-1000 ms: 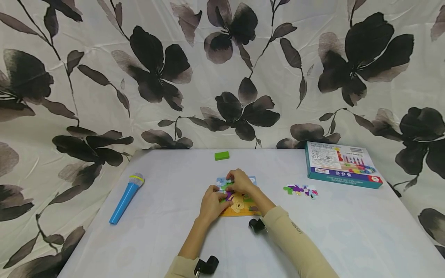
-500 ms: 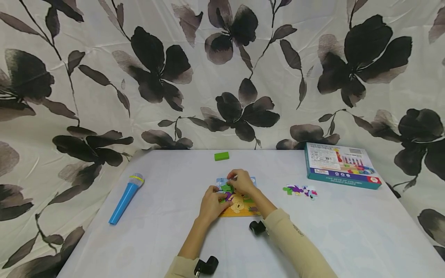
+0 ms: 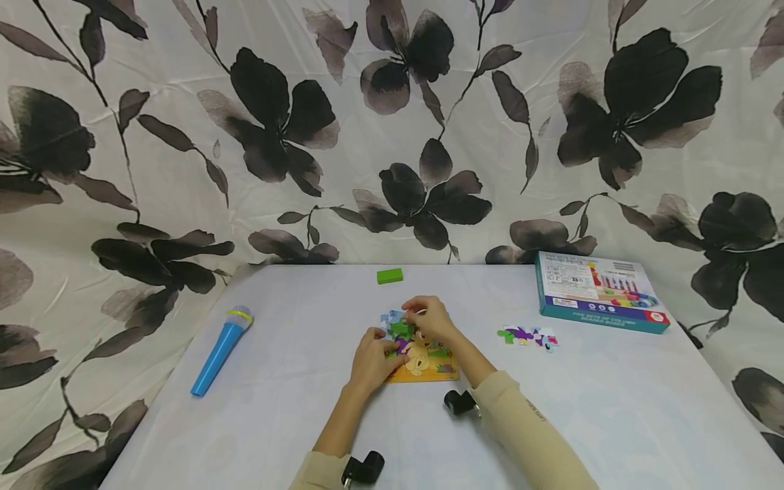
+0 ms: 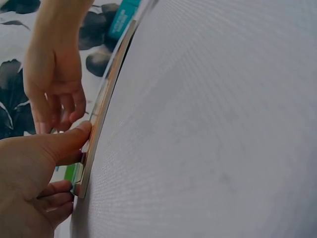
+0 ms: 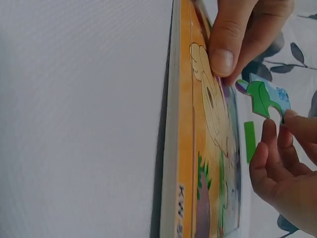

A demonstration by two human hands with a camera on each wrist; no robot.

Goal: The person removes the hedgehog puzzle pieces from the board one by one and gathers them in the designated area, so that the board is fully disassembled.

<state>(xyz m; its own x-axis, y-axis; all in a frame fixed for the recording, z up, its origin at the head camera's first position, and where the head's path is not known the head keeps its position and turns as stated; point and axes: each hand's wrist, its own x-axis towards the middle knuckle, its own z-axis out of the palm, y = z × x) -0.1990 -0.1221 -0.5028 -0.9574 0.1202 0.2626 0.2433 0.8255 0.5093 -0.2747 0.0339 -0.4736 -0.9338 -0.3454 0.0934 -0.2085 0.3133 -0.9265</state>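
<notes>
A jigsaw puzzle board [image 3: 437, 367] with an orange lower part and a cartoon animal lies mid-table. My left hand [image 3: 370, 361] holds its left side, with the thumb [image 4: 81, 130] on the board and other fingers [image 4: 57, 198] against the edge. My right hand [image 3: 431, 320] is over the board's upper part and pinches a green and blue puzzle piece [image 5: 260, 96] between thumb and fingertips. In the right wrist view that piece is tilted up, off the board's face. My hands hide parts of the picture.
Joined purple, green and white puzzle pieces [image 3: 528, 337] lie right of the board. A flat teal box [image 3: 603, 292] sits at the back right, a green block [image 3: 389, 275] at the back edge. A blue toy microphone [image 3: 222, 350] lies on the left.
My right hand has shifted slightly to the right and lifted the green and blue piece, so more of it shows. My left hand stays at the board's left side.
</notes>
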